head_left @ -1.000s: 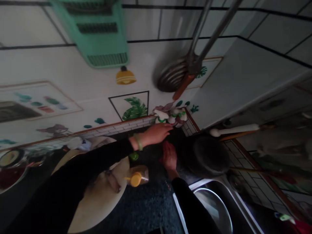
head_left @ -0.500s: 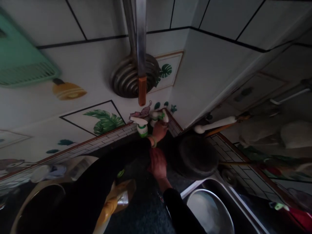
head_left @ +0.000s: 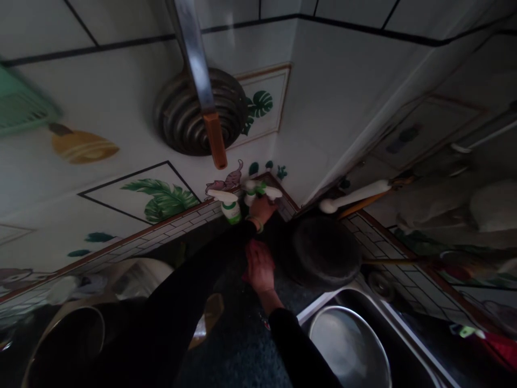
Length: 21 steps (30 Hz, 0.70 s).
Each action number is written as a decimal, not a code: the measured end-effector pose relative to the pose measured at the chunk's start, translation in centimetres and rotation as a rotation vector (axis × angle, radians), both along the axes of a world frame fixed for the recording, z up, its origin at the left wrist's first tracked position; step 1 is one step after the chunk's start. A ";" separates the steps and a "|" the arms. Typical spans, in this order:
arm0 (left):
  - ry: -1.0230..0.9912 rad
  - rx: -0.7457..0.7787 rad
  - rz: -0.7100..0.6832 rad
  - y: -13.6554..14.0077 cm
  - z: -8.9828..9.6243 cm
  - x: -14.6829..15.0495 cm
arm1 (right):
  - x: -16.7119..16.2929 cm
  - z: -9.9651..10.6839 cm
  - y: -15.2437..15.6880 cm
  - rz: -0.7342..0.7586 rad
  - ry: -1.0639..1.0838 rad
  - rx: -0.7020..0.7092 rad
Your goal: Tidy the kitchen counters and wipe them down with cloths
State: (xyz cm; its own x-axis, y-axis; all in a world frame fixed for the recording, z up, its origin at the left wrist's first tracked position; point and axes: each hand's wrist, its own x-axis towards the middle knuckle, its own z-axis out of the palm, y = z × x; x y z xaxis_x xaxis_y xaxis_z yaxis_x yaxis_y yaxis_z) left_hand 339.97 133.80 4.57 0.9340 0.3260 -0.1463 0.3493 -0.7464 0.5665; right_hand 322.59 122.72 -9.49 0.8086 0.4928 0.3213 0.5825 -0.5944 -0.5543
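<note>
- At the far corner of the desk (head_left: 238,345), close to the tiled walls: two white-and-green spray bottles (head_left: 273,193), side by side, with a third bottle (head_left: 231,210) just to the left.
- In among the corner pair: the left hand (head_left: 262,209), back upward, knuckles bent, fingertips hidden. Cannot tell whether closed round a bottle or only touching.
- Behind it, the left arm stretched long and diagonal from lower left, bracelet (head_left: 258,223) at the wrist, sleeve low over the desk.
- Just nearer than that wrist: the right hand (head_left: 260,267), palm down, fingers together and pointing toward the corner, on what looks like a red cloth (head_left: 245,276). Cannot tell whether gripped or merely pressed.
- Right forearm angled up from below, bare at the wrist.
- Right of both hands: a dark pot (head_left: 323,250); nearer, a metal bowl (head_left: 349,345) in the sink (head_left: 319,304).
</note>
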 end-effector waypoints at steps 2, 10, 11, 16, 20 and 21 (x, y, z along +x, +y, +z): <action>-0.009 0.018 -0.025 0.1 0.2 -0.1 | 0.0 0.1 0.0 -0.004 0.012 -0.008; 0.120 0.068 -0.241 4.4 1.4 -8.5 | 0.0 0.0 0.0 0.008 -0.006 0.036; 0.131 0.067 -0.246 5.4 1.5 -10.0 | 0.0 -0.1 0.0 0.007 -0.003 0.045; 0.224 0.076 -0.178 10.1 1.5 -15.8 | 1.7 0.3 0.9 -0.121 0.088 0.190; 0.222 0.138 -0.205 12.7 1.5 -17.9 | 5.3 1.0 3.0 -0.394 0.125 0.308; 0.217 0.152 -0.206 13.1 1.5 -18.1 | 6.1 0.9 3.5 -0.408 0.121 0.307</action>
